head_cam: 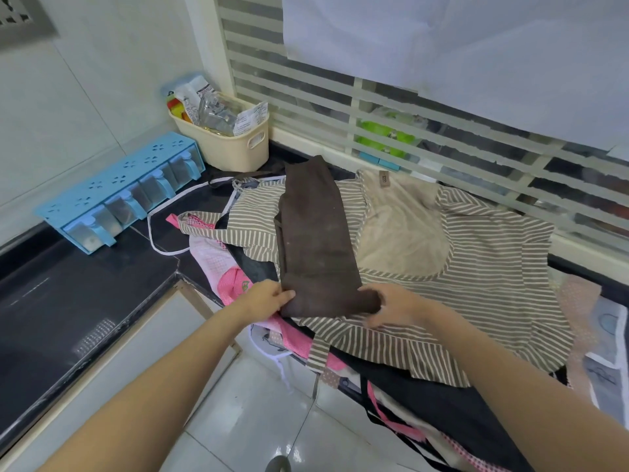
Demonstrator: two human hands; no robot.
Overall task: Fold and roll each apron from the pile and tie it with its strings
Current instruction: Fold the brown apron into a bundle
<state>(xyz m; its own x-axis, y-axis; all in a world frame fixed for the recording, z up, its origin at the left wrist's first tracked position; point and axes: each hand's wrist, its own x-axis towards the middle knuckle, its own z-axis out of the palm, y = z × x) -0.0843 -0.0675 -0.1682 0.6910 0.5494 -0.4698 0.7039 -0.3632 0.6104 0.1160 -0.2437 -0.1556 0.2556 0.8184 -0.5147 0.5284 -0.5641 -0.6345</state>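
Head view: both forearms reach in from 6 o'clock toward the near end of a brown apron, folded into a long narrow strip that runs toward 12 o'clock on top of the pile of aprons; the left hand lies at the strip's near left corner, fingers straight and touching the rolled edge, gripping nothing; the right hand curls round the near right end, thumb and fingers wrapped on the short roll begun there; the fingertips of the right hand are hidden under the cloth, and how many turns the roll has cannot be told; the pile's lower layers, pink, black and checked, show only as edges and hang off the counter toward 5 o'clock, cut by the frame; the counter is black and glossy; at 10 o'clock stands a blue spice rack with 4 clear jars, at 11 o'clock a cream basket stuffed with packets; white tile wall at 9 o'clock, a slatted window at 1 o'clock, pale floor tiles below.
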